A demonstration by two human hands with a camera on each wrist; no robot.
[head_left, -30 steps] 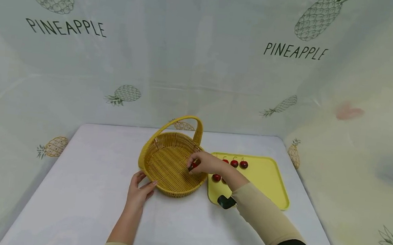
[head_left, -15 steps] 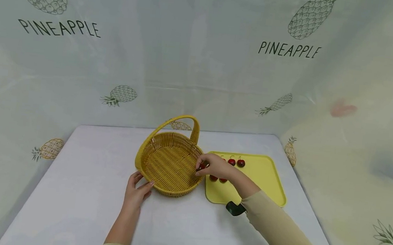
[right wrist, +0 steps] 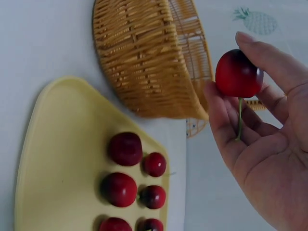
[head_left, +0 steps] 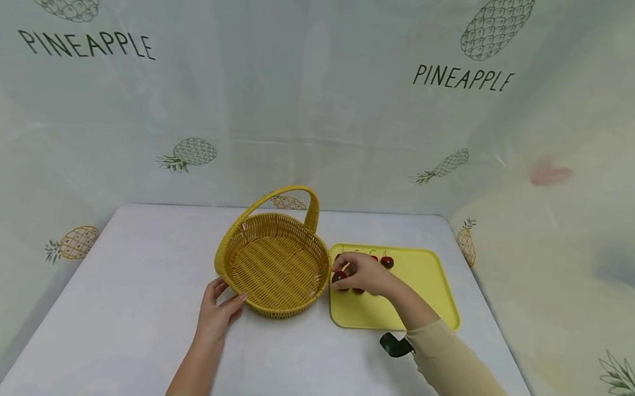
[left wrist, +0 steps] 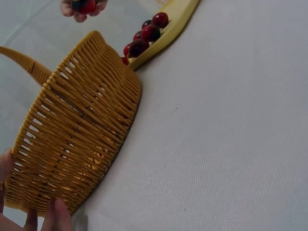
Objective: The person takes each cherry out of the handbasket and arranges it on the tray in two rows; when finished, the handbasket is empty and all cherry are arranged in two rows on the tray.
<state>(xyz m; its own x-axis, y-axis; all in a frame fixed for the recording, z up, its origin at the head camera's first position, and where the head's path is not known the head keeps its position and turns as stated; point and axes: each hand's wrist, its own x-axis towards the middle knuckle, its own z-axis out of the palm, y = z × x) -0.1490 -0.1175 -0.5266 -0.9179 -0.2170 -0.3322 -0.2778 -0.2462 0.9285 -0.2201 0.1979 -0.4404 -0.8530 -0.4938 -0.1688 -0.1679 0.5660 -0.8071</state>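
My right hand [head_left: 364, 274] pinches a dark red cherry [right wrist: 238, 74] between thumb and fingers, its green stem hanging toward the palm. In the head view, that hand is over the left side of a yellow tray [head_left: 423, 297], just right of the basket's rim. Several more cherries [right wrist: 119, 189] lie in rows on the tray, some of them hidden by the hand in the head view. The round yellow-brown wicker basket [head_left: 276, 267] shows its bare woven bottom. My left hand [head_left: 217, 309] touches the basket's front left side, fingertips against the weave in the left wrist view.
The basket's tall arched handle [head_left: 313, 213] rises over its back left part. A white-covered table [head_left: 301, 368] carries basket and tray, which stand side by side. Behind it hangs a pale curtain [head_left: 270, 91] printed with pineapples.
My right hand has moved right with the cherry, from above the basket's inside to above the tray's left side. The left hand stays at the basket. The head view has shifted slightly.
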